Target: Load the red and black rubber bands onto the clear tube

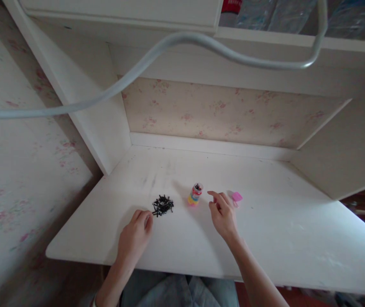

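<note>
A pile of small black hair ties (162, 205) lies on the white desk (274, 238). Right of it stands a small clear container (195, 195) with colourful bands stacked inside and a black one at the top. A pink lid (236, 197) lies further right. My left hand (135, 238) rests on the desk just left of the black pile, fingers curled under. My right hand (222, 214) hovers between the container and the pink lid, fingers loosely bent, holding nothing that I can see.
The desk sits in a white alcove with side panels and floral wallpaper (214, 113) behind. A grey cable (182, 39) hangs across the top. An upper shelf holds plastic-wrapped items (274, 13). My lap in jeans (182, 292) shows below the front edge.
</note>
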`<action>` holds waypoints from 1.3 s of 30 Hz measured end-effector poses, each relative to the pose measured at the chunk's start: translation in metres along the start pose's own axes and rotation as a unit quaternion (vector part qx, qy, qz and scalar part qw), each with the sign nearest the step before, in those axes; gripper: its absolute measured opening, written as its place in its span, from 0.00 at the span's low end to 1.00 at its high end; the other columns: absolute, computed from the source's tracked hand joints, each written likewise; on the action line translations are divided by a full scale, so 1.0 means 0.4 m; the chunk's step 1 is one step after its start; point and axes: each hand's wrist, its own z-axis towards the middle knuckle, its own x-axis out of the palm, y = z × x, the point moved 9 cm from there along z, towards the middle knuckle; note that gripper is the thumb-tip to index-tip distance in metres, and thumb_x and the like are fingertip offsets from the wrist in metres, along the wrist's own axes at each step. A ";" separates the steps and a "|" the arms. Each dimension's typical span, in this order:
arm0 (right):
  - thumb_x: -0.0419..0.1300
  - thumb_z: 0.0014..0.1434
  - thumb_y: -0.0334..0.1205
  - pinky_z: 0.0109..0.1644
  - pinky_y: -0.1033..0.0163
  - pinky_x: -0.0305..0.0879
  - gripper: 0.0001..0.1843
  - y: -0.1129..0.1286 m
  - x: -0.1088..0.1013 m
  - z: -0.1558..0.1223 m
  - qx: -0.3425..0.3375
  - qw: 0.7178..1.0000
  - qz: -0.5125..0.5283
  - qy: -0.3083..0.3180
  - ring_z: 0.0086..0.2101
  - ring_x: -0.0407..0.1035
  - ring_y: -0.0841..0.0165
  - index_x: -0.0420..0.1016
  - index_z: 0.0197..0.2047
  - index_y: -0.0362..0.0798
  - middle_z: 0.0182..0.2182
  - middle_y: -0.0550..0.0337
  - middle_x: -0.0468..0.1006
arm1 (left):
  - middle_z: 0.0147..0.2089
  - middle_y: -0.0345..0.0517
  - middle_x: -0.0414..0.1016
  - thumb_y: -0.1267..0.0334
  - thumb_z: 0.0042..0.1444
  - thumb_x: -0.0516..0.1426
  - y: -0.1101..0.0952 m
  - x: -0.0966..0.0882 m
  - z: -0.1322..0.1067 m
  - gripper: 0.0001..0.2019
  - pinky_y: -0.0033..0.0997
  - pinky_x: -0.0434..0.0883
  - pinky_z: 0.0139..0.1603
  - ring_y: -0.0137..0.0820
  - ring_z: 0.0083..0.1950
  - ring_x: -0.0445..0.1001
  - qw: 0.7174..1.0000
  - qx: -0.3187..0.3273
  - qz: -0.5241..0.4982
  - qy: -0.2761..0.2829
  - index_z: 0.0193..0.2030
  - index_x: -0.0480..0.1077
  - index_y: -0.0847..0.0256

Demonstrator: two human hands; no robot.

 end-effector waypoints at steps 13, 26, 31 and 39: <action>0.47 0.60 0.42 0.34 0.66 0.59 0.17 -0.119 0.089 -0.075 0.088 0.995 0.015 0.051 0.27 0.63 0.71 0.74 0.44 0.49 0.32 0.60 0.71 | 0.44 0.41 0.72 0.61 0.61 0.49 -0.012 0.026 0.069 0.09 0.26 0.65 0.38 0.29 0.39 0.74 0.998 0.018 0.034 0.054 0.37 0.70 0.55; 0.46 0.63 0.48 0.33 0.66 0.59 0.19 -0.120 0.077 -0.068 0.096 0.991 0.082 0.038 0.27 0.64 0.71 0.75 0.40 0.49 0.32 0.59 0.73 | 0.42 0.46 0.73 0.56 0.62 0.46 -0.036 -0.066 0.163 0.15 0.29 0.66 0.35 0.33 0.38 0.73 0.993 -0.010 0.052 -0.105 0.37 0.70 0.59; 0.46 0.63 0.49 0.33 0.66 0.58 0.19 -0.120 0.079 -0.066 0.096 0.991 0.081 0.041 0.27 0.64 0.70 0.75 0.40 0.49 0.32 0.59 0.73 | 0.37 0.44 0.72 0.55 0.61 0.49 -0.158 -0.123 0.197 0.14 0.29 0.66 0.37 0.29 0.33 0.70 0.982 0.061 -0.081 -0.161 0.35 0.70 0.60; 0.45 0.62 0.49 0.33 0.66 0.59 0.20 -0.124 0.077 -0.060 0.102 0.991 0.076 0.037 0.28 0.64 0.70 0.76 0.40 0.48 0.31 0.58 0.73 | 0.36 0.44 0.70 0.57 0.62 0.49 -0.382 -0.094 0.207 0.13 0.25 0.67 0.35 0.27 0.35 0.69 0.953 0.156 -0.235 -0.109 0.34 0.71 0.61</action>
